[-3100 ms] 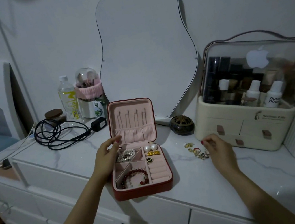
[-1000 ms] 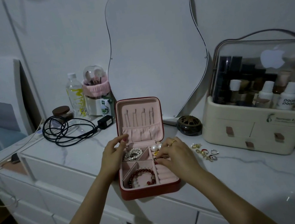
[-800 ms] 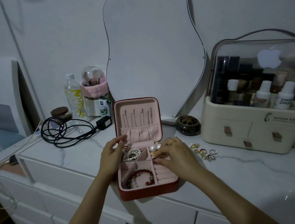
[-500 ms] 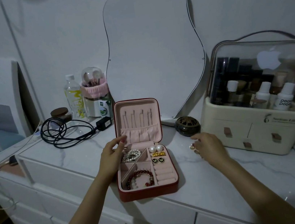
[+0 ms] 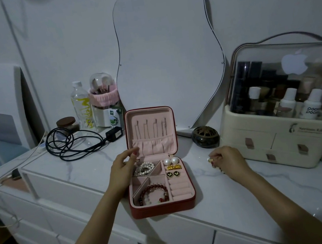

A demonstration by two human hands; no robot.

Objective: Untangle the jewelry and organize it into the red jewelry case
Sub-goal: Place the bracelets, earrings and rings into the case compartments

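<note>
Mostly done: red jewelry case [image 5: 164, 207] holds bracelets, earrings; ring rolls empty. Right hand [image 5: 228, 161] pinches gold ring [image 5: 210, 159], left hand [image 5: 121, 171] relaxed on case edge

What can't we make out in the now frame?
Head view only:
- Rings on the desk: mostly hidden under the right hand; count and type unreadable, and whether it pinches one.
- Left hand covers the case's left edge; contact unclear.
- Pearl strand: too small to tell if tangled.
- Organizer contents: blurred behind its glary lid, cut off at the right edge.
</note>
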